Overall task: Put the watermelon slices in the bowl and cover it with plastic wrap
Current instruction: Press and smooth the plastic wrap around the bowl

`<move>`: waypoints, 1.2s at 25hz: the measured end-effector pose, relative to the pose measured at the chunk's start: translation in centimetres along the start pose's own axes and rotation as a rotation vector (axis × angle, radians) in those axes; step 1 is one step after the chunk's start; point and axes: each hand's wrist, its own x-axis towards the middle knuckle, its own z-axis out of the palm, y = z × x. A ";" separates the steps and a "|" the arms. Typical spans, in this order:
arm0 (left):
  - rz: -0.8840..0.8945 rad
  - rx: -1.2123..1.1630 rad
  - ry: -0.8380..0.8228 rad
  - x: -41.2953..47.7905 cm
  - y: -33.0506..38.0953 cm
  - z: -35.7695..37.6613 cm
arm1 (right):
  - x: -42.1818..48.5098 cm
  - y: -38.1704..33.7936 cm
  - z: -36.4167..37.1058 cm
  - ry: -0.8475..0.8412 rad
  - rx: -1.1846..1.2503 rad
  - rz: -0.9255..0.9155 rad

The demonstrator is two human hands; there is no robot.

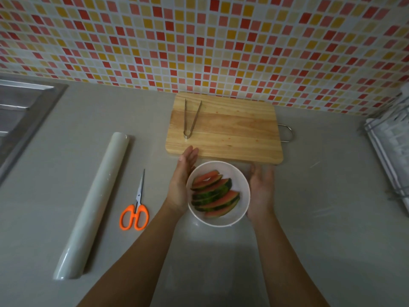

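The slices (215, 193) lie fanned in the white bowl (240, 173), which stands on the grey worktop (332, 240) just in front of the board (232, 129). The left hand (183, 185) and right hand (261, 191) flank the bowl, palms turned in against its sides. Each grip is apart, with fingers straight and curled round nothing.

Faint glossy creases (327, 210) on the worktop right of the bowl suggest a cut sheet of wrap is laid over it. The film itself is too clear to be sure. The roll (95, 204) and scissors (136, 209) lie well apart to the left, and the tongs (191, 117) rest on the board, so the filling looks done and the covering is the step in hand.

If the sheet is there, the job is likely smoothing it down the wall:
- Press with flat palms, both sides at once, so the film pulls taut across the rim without dragging to one side.
- Work round the rim by turns and tuck the loose edge under the base.
- Press lightly, as the bowl looks light and may slide on the smooth worktop; opposed hands will steady it.
- Keep the film off the wet fruit, since damp wrap clings poorly.

If no sheet is there, the roll needs fetching first.
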 end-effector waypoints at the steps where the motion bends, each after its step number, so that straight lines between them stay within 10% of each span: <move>1: -0.015 -0.085 0.036 0.1 0.2 -0.2 | -0.2 0.3 -0.1 0.052 0.103 -0.036; 5: -0.017 -0.224 0.226 -0.7 0.5 -1.3 | -0.7 0.0 -1.0 0.180 0.354 -0.066; 17: 0.029 -0.245 0.127 -3.9 -4.2 0.7 | -5.0 2.8 1.5 0.083 -0.095 -0.382; 26: -0.042 0.150 0.269 -4.5 -1.9 -1.1 | -4.8 2.4 -5.6 -0.598 -0.455 -0.224; 30: -0.011 0.094 0.095 -5.5 -3.1 -0.1 | -5.3 3.5 -4.3 -0.586 -0.448 -0.359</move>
